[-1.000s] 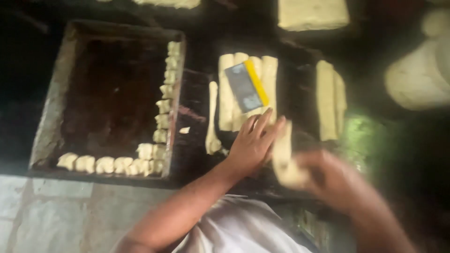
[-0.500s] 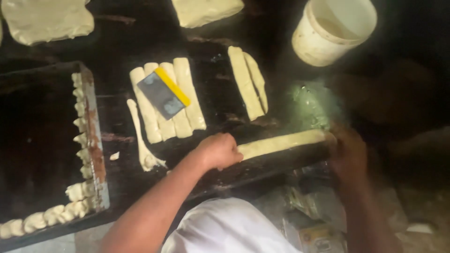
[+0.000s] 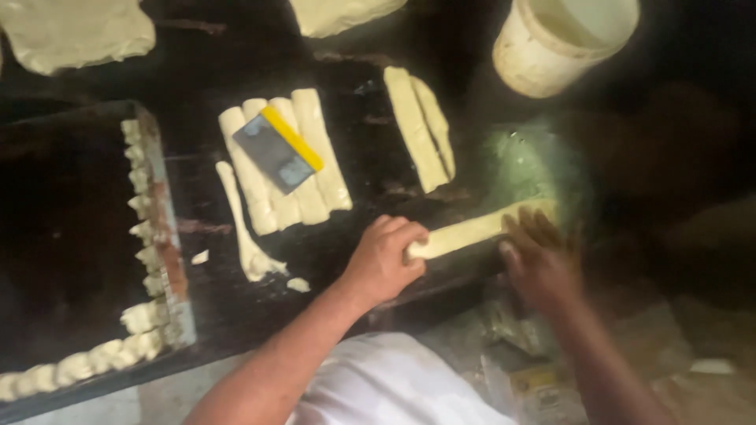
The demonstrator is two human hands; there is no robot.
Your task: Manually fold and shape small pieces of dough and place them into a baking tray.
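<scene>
A long pale dough roll (image 3: 468, 230) lies slanted on the dark worktop (image 3: 370, 189) near its front edge. My left hand (image 3: 383, 260) curls its fingers over the roll's left end. My right hand (image 3: 542, 256) rests flat with spread fingers on the roll's right end. Behind my left hand, several dough rolls (image 3: 319, 161) lie side by side. A scraper with a grey blade and yellow handle (image 3: 277, 149) lies on top of them.
Two more dough rolls (image 3: 424, 130) lie at the back centre, and a thin scrap strip (image 3: 239, 228) is to the left. A dark baking tray (image 3: 167, 236) at left holds small dough pieces (image 3: 146, 256) along its edges. A white bucket (image 3: 563, 39) and flat dough sheets (image 3: 75, 31) sit at the back.
One second ago my right hand held the dough up near my left hand. Now the roll lies stretched along the worktop with one hand on each end, and my view has shifted right.
</scene>
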